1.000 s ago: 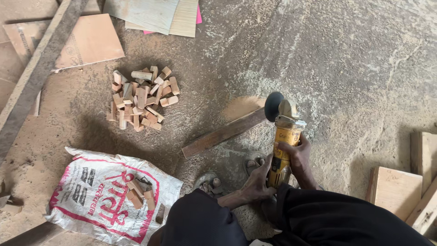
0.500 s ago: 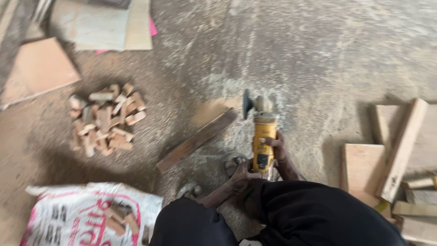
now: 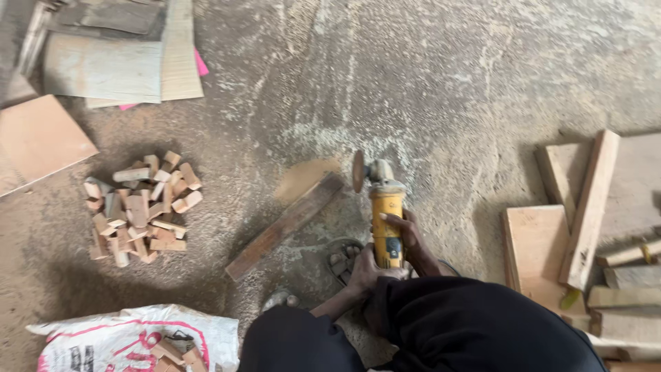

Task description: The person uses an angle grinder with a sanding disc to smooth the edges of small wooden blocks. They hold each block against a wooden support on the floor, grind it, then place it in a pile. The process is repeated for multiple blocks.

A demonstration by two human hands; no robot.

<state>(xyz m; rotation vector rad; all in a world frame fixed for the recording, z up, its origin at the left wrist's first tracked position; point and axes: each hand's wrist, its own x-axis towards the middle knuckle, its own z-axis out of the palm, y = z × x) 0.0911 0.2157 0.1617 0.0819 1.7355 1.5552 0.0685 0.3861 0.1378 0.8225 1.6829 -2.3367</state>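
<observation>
Since the earlier frame the view has swung right and down: the heap of small wood blocks (image 3: 141,210) and the printed sack (image 3: 131,341) now sit further left, and more boards show at the right edge, while the hands and tool keep their pose.

Both hands are clamped on the yellow angle grinder (image 3: 384,213): the right hand (image 3: 406,238) wraps the body, the left hand (image 3: 365,270) grips the rear end. The grinder's long axis runs straight away from the person, its disc (image 3: 358,171) on edge at the far end. The long wood strip (image 3: 286,226) lies just left of the tool, slanting from lower left to upper right, its upper end near the disc; I cannot tell whether they touch. The left hand is the nearer to the strip.

Everything rests on a dusty concrete floor (image 3: 447,89) strewn with sawdust. Flat boards (image 3: 564,227) lie stacked to the right, sheets of plywood (image 3: 103,62) at upper left.
</observation>
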